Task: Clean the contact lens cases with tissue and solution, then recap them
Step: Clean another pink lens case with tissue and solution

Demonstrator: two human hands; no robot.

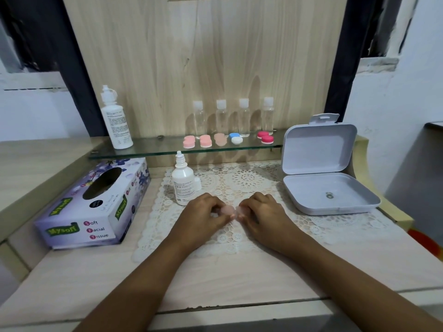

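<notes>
Tissue box (96, 204) lay at the left of the tabletop (215, 279), purple, floral print, oval slot facing up. Large white solution bottle (116, 121) stood on the left end of the glass shelf (167, 149). Small white solution bottle (182, 180) stood on the lace mat (239, 183), its loose cap (197, 183) just beside it.

Left hand (203, 212) and right hand (261, 209) met over the mat. Each grip was pinched closed on one end of a pale pink lens case (227, 210); case mostly hidden by fingers, lids not discernible.

Along the shelf: four clear bottles (233, 117) in a row, and in front of them five more cases (227, 139), pink, blue-white, red.

Far right, a grey hinged box (318, 168) stood open, a small ring-like item (329, 194) in its tray.
</notes>
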